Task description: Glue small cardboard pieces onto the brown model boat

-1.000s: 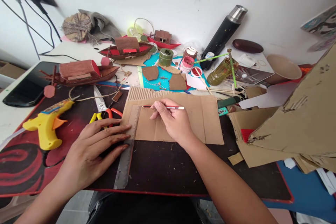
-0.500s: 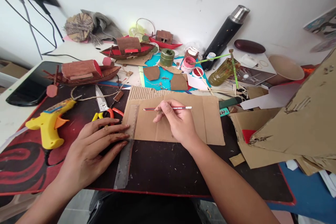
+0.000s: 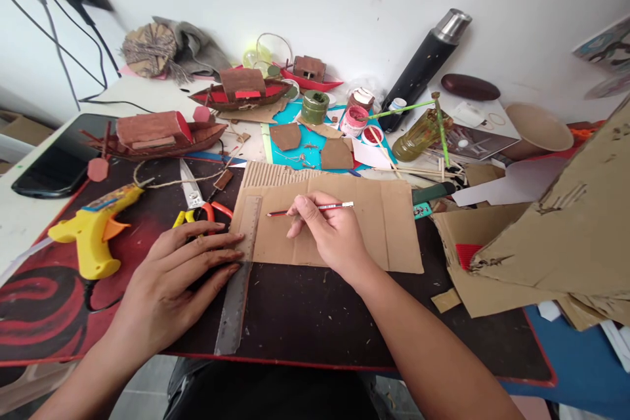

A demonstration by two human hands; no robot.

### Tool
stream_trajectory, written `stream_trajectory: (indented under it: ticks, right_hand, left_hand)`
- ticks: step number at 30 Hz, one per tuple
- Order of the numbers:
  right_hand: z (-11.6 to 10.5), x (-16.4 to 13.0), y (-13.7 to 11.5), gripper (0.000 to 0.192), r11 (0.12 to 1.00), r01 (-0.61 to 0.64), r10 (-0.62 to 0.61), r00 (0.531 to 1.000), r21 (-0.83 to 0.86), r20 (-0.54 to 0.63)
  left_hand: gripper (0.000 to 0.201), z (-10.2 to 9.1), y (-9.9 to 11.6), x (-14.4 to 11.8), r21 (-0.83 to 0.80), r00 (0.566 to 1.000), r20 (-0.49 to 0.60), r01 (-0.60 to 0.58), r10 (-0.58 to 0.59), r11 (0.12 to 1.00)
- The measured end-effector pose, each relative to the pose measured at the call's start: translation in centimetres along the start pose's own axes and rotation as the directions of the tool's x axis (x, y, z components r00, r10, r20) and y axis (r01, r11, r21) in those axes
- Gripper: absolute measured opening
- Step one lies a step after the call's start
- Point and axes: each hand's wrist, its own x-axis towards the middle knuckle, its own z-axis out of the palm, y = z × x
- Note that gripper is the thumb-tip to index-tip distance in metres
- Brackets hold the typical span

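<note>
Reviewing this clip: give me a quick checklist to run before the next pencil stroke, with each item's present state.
1. Left hand presses the metal ruler flat: ok.
2. Ruler overlaps the cardboard sheet's left edge: ok.
3. Right hand grips the red pencil: ok.
4. Pencil tip against the ruler's edge: not ok, it sits apart to the right.
5. Cardboard lies flat on the dark mat: ok.
6. Guide marks on the cardboard: cannot tell.

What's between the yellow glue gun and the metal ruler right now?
In the head view, the scissors and the left hand lie between the glue gun and the ruler.
</note>
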Motion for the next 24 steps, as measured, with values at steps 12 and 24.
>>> stream_trajectory:
  ticks: [12, 24]
  right_hand:
    - [-0.05, 0.04, -0.06, 0.049, 1.0, -0.019, 0.019, 1.0, -0.008, 0.019]
    - [-0.02, -0.01, -0.07, 0.05, 0.998, -0.011, 0.012, 1.0, -0.059, 0.016]
  left_hand:
    - [0.017, -0.08, 0.03, 0.12, 0.008, 1.0, 0.013, -0.005, 0.005, 1.0]
    - [0.017, 0.01, 0.0, 0.07, 0.011, 1.0, 0.02, -0.004, 0.004, 1.0]
